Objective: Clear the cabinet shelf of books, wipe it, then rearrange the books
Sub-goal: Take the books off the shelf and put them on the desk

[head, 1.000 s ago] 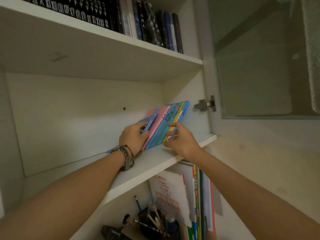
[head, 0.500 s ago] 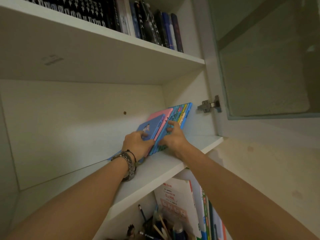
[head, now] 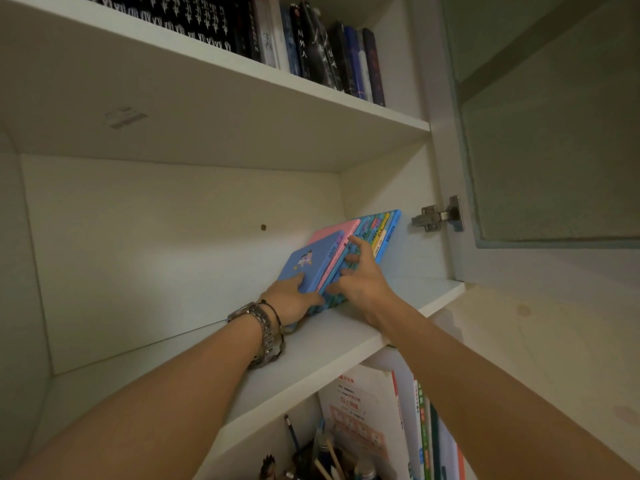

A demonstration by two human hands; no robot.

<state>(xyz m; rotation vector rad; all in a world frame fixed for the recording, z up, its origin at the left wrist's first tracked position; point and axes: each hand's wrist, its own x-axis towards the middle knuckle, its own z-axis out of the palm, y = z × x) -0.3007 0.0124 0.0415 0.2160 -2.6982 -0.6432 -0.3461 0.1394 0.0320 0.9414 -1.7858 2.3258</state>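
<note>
Hands meet at a leaning row of thin books on the middle shelf of a white cabinet. The left hand (head: pixel 294 299), a metal watch (head: pixel 263 330) and dark cord on its wrist, rests against the cover of the front blue book (head: pixel 311 261), thumb laid on its lower edge, fingers largely hidden beneath the row so the grip cannot be fully read. The right hand (head: pixel 360 275) spreads its fingers over the spines of the books (head: pixel 377 233), fingertips pressing on them, the fingers apart and only slightly bent. The row, blue and pink covers with coloured spines, tilts rightward against the cabinet's right inner wall, its foot on the shelf board (head: pixel 311 355) near the front edge. Left of the books the shelf board runs bare to the back panel, where a small hole (head: pixel 263 227) shows. Above, dark-spined volumes (head: pixel 329 50) stand upright on the upper shelf. At right, a metal hinge (head: pixel 438 216) carries the open glass door (head: pixel 554 133). Below the shelf, upright booklets (head: pixel 367 410) and a pot of pens (head: pixel 322 459) fill the lower compartment.
</note>
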